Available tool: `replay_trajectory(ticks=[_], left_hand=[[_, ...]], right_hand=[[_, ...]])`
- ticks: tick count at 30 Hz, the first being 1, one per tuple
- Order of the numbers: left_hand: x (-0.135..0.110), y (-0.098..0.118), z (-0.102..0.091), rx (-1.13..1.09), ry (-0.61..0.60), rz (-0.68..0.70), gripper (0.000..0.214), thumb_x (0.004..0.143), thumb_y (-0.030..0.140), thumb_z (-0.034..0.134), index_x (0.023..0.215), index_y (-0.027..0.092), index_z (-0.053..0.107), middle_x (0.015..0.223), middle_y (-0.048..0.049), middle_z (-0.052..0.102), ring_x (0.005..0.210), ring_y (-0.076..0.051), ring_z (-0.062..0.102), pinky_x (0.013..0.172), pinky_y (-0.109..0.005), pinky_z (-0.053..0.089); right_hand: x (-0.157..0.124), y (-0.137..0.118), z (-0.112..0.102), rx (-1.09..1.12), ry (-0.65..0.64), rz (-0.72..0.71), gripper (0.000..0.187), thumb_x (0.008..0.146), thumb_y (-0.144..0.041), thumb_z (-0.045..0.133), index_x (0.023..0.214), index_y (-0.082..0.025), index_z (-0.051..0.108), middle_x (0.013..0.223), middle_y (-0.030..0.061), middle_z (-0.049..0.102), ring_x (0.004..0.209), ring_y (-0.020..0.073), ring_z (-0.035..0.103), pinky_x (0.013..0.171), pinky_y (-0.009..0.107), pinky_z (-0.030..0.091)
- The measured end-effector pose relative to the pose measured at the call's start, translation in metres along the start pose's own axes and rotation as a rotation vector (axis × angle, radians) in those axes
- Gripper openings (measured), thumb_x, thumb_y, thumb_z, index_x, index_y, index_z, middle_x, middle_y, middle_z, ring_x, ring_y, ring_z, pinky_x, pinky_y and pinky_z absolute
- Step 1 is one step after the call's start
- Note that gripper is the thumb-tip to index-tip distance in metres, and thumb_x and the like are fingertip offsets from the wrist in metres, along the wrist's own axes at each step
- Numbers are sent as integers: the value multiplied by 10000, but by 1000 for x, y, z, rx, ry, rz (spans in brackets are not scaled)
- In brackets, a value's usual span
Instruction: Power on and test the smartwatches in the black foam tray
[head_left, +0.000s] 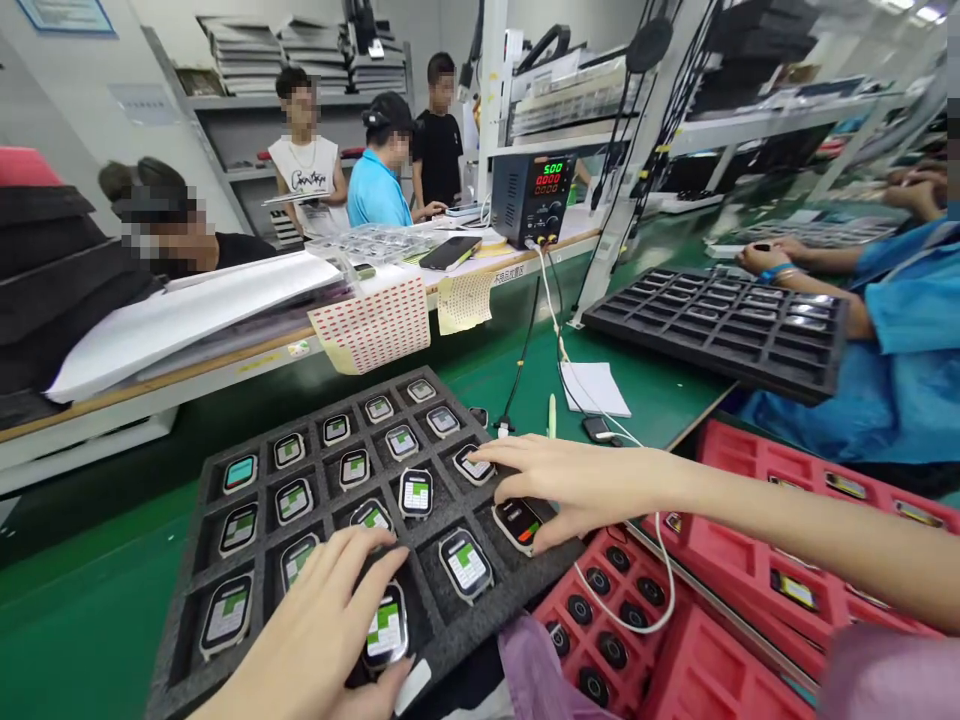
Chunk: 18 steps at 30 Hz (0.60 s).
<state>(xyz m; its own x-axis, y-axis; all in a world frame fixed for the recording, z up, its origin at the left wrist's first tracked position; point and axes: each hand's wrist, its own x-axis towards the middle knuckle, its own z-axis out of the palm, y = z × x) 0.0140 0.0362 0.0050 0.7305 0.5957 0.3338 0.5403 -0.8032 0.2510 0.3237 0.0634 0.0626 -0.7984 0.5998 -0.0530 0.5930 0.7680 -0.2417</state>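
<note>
A dark grey foam tray (174,640) holds several smartwatch bodies without straps, one per compartment, with lit screens. My left hand (315,610) lies over the front of the tray, fingers spread and thumb apart, around a watch with a green and white screen (388,628). My right hand (555,485) reaches over the tray's right side, fingers stretched out. Its fingertips touch a watch (472,463) in its compartment, and its thumb is beside a watch showing red and green (517,522). Another watch (465,563) sits between both hands.
Red trays with round black parts (613,648) stand at the right front, crossed by a white cable (667,590). A power supply (531,200) stands on the shelf. Paper (596,388) and a green pen (553,415) lie behind. A co-worker's black tray (795,350) is at right.
</note>
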Motion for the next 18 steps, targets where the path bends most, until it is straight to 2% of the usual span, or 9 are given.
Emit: replay_trajectory(ticks=[2,5,7,10,12,14,18], left_hand=[[1,-1,2,6,5,13,666,643,136,645,1277,213,457,1274,-146,550,1175,-357,499,944,-480,467],[6,-4,3,-66,-17,-28,715,617,116,676,1286,230,451,1325,-147,517,1213,-370,477,958,-500,456],[12,-5,-1,-228,-75,-71,721,627,117,695,1291,248,449,1345,-137,495,1201,-350,493,954,-478,467],[23,-3,-11,-605,-148,-179,705,667,131,691,1311,251,429,1272,-125,528,1088,-285,562,886,-403,514],[31,1,-18,-865,-67,-289,685,713,119,647,1338,252,399,1226,-120,547,1052,-256,566,862,-380,517],[39,2,-23,-1086,73,-361,620,766,105,604,1335,262,412,1203,-109,561,1069,-240,551,880,-373,498],[50,-10,-29,-1318,244,-450,460,782,103,649,1212,228,547,1074,-85,629,1015,-211,574,873,-341,476]], right_hand=[[-3,3,-2,34,6,-44,392,737,-288,777,1068,-103,678,1370,197,459,1304,326,382,1062,454,351],[-6,2,-6,65,54,-113,416,826,-285,697,1193,-109,611,1288,177,547,1288,297,414,1073,456,344],[-4,0,-9,122,147,-123,447,870,-322,653,1263,-128,559,1235,159,594,1210,274,500,1032,432,400],[15,-2,-12,276,346,-168,512,853,-316,681,1313,-166,514,1202,134,605,1098,239,572,923,361,495],[37,-4,-13,403,433,-207,538,841,-275,696,1331,-183,494,1198,120,577,999,200,600,804,292,551],[64,-6,-12,490,479,-214,523,849,-252,676,1335,-195,490,1199,111,538,897,162,606,699,246,572],[108,-6,-9,504,503,-152,485,838,-225,658,1303,-200,523,1170,100,519,860,160,596,661,250,569]])
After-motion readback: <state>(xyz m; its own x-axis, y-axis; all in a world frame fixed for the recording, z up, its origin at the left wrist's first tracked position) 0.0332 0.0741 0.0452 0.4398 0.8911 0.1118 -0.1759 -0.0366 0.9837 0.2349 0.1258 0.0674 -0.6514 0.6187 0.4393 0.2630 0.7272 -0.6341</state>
